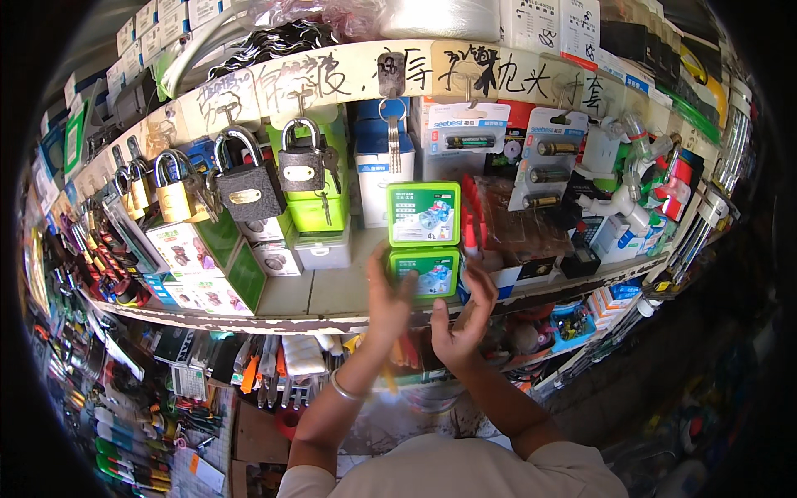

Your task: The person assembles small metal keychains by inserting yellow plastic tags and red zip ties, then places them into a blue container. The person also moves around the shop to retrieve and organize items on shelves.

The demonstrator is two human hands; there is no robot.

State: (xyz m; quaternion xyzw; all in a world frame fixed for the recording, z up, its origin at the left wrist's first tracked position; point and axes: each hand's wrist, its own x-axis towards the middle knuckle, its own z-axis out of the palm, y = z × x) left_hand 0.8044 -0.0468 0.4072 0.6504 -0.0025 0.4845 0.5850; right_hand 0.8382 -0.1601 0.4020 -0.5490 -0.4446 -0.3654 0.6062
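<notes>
Two bright green plastic boxes with labelled fronts stand one above the other on the shelf. The upper green box (424, 214) rests just over the lower green box (437, 272). My left hand (390, 299), slightly blurred, is at the left side of the lower box, with the thumb across its front and a finger up its side. My right hand (465, 319) is at the lower box's right edge, its fingers bent and the thumb apart from them. Nothing shows between the right thumb and fingers.
Padlocks (249, 187) and a bunch of keys (393, 137) hang from the shelf edge above. Battery packs (544, 162) hang to the right. Cardboard boxes (212, 266) stand left, beside a clear-lidded grey box (324, 249). Below hang tools with orange handles (250, 375).
</notes>
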